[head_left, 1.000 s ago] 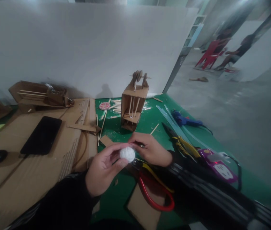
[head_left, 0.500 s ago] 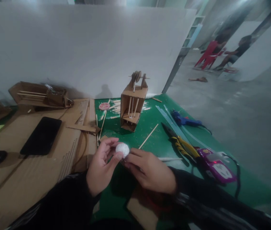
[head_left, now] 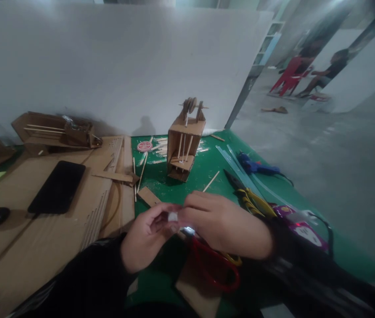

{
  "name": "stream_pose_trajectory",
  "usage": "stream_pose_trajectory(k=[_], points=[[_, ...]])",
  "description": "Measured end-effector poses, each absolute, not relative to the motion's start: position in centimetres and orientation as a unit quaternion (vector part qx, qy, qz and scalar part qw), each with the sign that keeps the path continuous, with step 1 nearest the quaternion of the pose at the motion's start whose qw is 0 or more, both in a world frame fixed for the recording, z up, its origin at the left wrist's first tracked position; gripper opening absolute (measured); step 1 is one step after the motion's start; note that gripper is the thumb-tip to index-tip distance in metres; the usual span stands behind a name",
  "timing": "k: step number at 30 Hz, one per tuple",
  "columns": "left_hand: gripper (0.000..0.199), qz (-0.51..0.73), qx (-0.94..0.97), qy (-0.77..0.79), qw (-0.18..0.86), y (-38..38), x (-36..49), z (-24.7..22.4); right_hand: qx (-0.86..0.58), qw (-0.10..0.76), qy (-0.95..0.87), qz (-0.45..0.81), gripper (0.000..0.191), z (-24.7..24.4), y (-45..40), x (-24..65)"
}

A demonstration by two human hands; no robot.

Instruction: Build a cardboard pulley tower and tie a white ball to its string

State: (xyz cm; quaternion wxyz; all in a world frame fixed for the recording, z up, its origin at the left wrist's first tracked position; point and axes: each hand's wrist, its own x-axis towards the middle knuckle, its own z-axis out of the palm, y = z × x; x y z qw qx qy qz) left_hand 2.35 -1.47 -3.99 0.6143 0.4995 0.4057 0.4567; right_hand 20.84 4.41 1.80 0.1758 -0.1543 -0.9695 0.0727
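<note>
My left hand (head_left: 149, 236) is closed around a small white ball (head_left: 172, 216), mostly hidden by the fingers; it looks like wound string. My right hand (head_left: 223, 223) meets it from the right, its fingers pinched against the ball. Whether the right fingers grip the ball itself or a loose end, I cannot tell. Below the right hand lie red-handled scissors (head_left: 235, 282), partly covered by it. Just beyond the hands stands an upright cardboard frame (head_left: 185, 128) with wooden sticks inside and cardboard wheels (head_left: 190, 105) on top.
On the right lie yellow-handled pliers (head_left: 256, 203), a blue glue gun (head_left: 260, 168), clear glue sticks (head_left: 236, 165) and a purple power strip (head_left: 306, 232). Cardboard sheets (head_left: 64, 247) on the left bear a black phone (head_left: 58, 187). Behind rises a white partition (head_left: 114, 66). Two people sit far off.
My right hand has moved right and slightly up, over the ball, which is now mostly covered. The scissors' red handles and a small cardboard piece show more plainly.
</note>
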Motion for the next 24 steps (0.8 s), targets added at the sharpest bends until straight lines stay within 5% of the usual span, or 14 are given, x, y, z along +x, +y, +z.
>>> stream_pose_trajectory(k=[9, 24], points=[[0.023, 0.499, 0.466, 0.379, 0.624, -1.4, 2.2, -3.9, -0.146, 0.262, -0.917, 0.262, 0.023, 0.8, 7.9, 20.7], [0.025, 0.549, 0.468, 0.375, 0.582, -1.5, 2.2, -3.7, -0.246, 0.328, -0.851, 0.327, 0.017, -4.5, 6.7, 19.3]])
